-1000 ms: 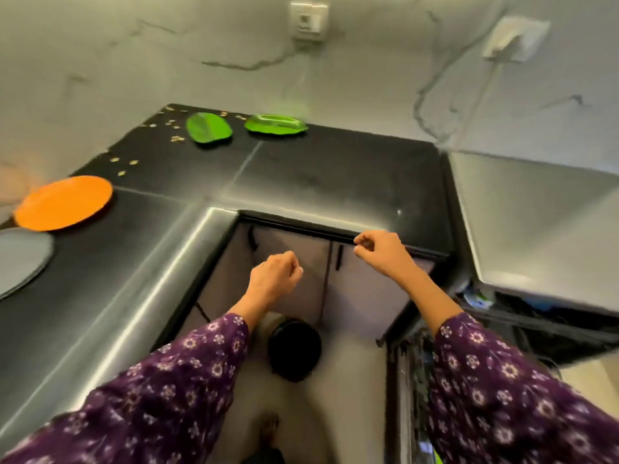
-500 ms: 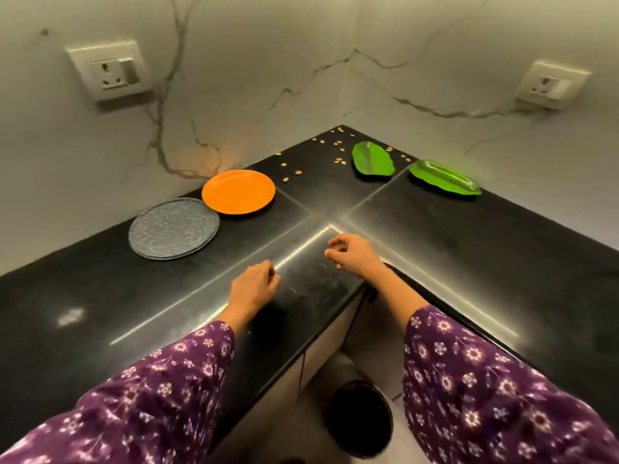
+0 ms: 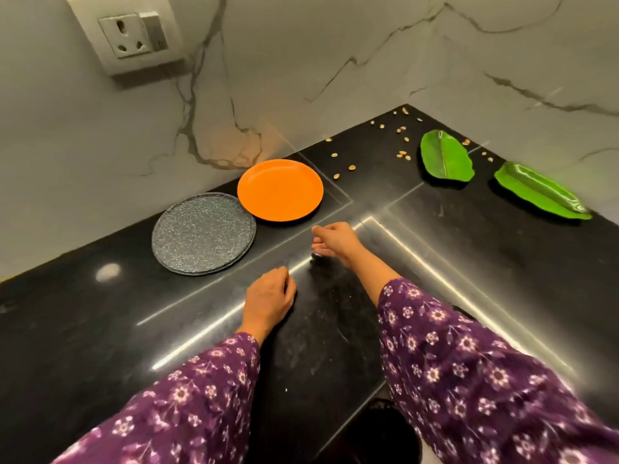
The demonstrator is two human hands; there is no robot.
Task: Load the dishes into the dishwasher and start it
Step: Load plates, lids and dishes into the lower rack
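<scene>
Nothing loaded yet lol: orange plate [image 3: 280,190], grey plate [image 3: 202,233], leaf plate [image 3: 447,155], green tray [image 3: 541,195] on my counter [image 3: 83,329]; left hand [image 3: 268,298], right hand [image 3: 336,242] loosely curled, empty.

Veined marble walls [image 3: 335,45] meet a glossy black countertop [image 3: 67,329].
</scene>
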